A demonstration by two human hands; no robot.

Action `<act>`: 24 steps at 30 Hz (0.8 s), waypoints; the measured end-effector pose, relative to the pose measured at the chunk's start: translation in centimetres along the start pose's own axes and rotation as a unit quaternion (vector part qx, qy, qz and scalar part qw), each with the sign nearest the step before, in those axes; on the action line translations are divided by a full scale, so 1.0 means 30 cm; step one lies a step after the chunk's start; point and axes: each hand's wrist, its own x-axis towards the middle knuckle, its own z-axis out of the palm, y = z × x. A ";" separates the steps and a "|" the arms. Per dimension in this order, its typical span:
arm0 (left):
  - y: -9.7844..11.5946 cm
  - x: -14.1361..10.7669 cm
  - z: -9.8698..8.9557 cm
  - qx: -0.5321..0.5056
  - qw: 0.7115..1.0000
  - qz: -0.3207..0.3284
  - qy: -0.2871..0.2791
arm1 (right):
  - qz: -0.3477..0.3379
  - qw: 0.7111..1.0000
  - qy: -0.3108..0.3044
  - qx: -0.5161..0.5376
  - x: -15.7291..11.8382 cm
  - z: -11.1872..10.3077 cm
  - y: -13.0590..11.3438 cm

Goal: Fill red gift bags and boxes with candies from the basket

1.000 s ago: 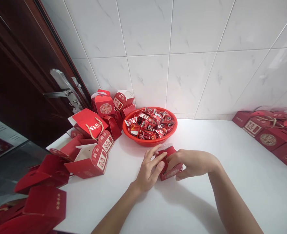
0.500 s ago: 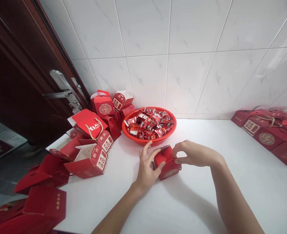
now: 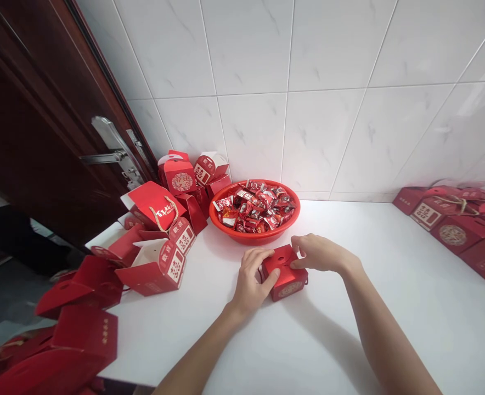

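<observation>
A small red gift box [image 3: 288, 289] with a round pale emblem on its front stands on the white table. Its top flaps are folded down flat, and a bit of cord shows at each side. My left hand [image 3: 254, 280] grips the box's left side, thumb on the top near edge and fingers at the far left. At the upper right, my right hand [image 3: 314, 253] presses a top flap with thumb and fingers. Just behind the box sits a red plastic basin [image 3: 253, 237] full of wrapped sweets [image 3: 254, 207].
Several open red boxes [image 3: 154, 269] crowd the table's left side, some by the wall. Closed red boxes [image 3: 452, 233] stand in rows at the far right. A tiled wall [image 3: 325, 142] backs the table [image 3: 390, 307]; a dark door [image 3: 40, 109] with a handle is at left.
The box's top flaps, raised before, now lie folded down. Both hands stay at the box, the right one slightly lower and further left. The view has shifted slightly.
</observation>
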 end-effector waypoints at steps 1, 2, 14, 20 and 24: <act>-0.001 0.001 0.003 -0.001 1.000 -0.003 0.002 | -0.001 1.000 -0.001 0.014 0.003 0.003 0.011; -0.003 0.001 0.005 -0.004 1.000 -0.010 0.003 | -0.008 0.999 -0.006 0.039 0.007 0.008 0.026; 0.004 -0.003 0.029 -0.037 0.994 -0.068 -0.071 | -0.173 0.918 0.076 0.348 -0.033 0.261 0.141; 0.033 -0.010 0.038 -0.071 0.986 -0.064 -0.135 | -0.138 0.921 0.134 0.337 -0.123 0.265 0.214; 0.031 -0.005 0.000 -0.084 0.987 -0.065 -0.119 | -0.053 0.915 0.195 0.349 -0.222 0.257 0.318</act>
